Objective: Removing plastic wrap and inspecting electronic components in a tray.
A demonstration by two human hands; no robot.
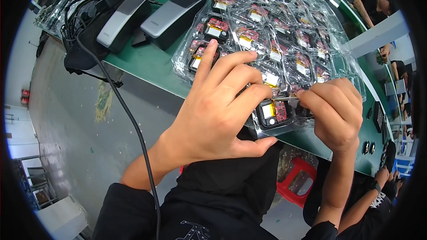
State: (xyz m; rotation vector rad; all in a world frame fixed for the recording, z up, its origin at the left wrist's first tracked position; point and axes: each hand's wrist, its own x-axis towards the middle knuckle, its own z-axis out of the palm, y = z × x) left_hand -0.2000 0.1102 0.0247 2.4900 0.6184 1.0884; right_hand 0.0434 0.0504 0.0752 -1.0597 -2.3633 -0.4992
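A clear plastic blister tray [180,64] spreads over the bench, its pockets filled with several small black device housings that carry red circuit boards and silver-and-yellow battery cells. My left hand [218,106] lies over the tray's near left part with fingers spread, fingertips touching the pockets. Pinched in my right hand [336,111] is a thin metal tool, apparently tweezers [285,99], pointing left across the upper edge of one housing [273,113]. That housing sits in the nearest corner pocket, just right of my left thumb. Fingers partly hide the tool and the neighbouring pockets.
Two grey-and-black box-shaped devices [173,15] [122,20] stand on the green bench [133,62] at the back left, beside bundled black cables [80,13]. One cable hangs across my left forearm. A red stool [296,182] is below; a co-worker's arm [367,200] is at right.
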